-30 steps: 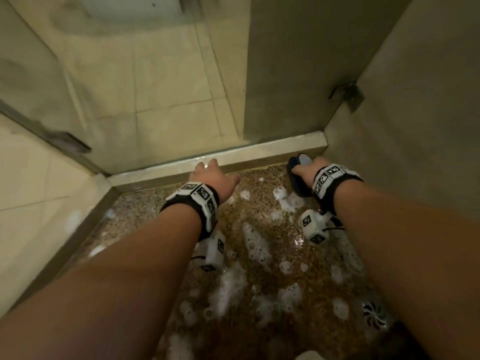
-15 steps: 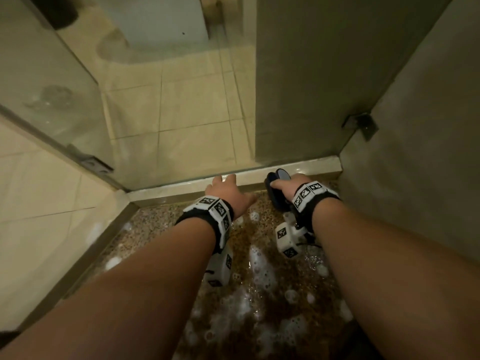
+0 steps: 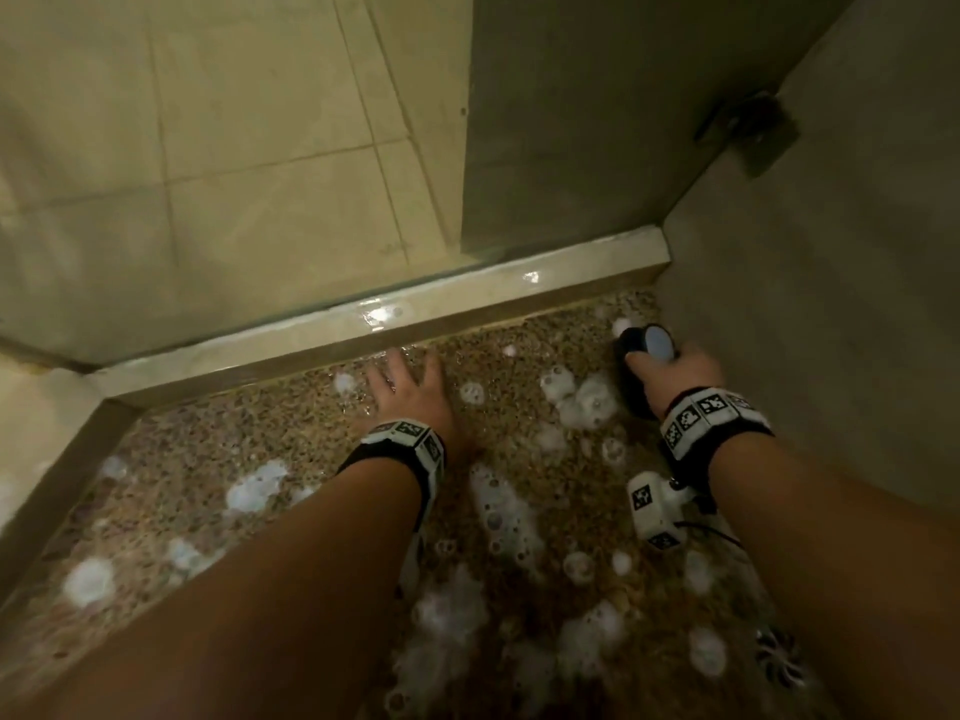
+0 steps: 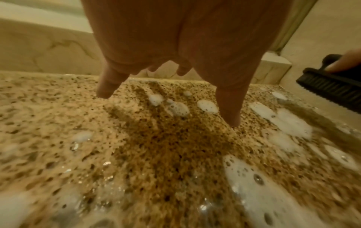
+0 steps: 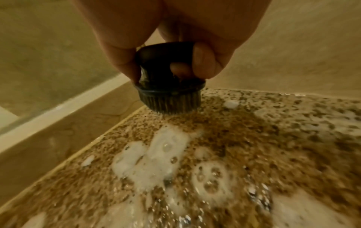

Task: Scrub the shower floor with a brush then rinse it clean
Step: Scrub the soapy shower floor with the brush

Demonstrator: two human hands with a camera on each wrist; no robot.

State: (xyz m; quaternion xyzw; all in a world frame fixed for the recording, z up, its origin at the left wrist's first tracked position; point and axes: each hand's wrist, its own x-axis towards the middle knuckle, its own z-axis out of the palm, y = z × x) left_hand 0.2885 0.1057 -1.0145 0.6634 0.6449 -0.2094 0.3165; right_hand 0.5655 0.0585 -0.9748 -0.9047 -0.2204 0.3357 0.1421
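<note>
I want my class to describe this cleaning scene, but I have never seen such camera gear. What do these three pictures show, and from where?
There is no machine: a person wears one camera on the head and one on each wrist. The head view looks down at the wet, speckled brown stone shower floor dotted with white soap foam. The left-wrist view shows the left hand, fingers spread, on the floor. The right-wrist view shows the right hand gripping a round black scrubbing brush, bristles down.

You look past a wet stone curb to pale tiled flooring behind glass, with what may be a dark metal hinge on the right wall.
</note>
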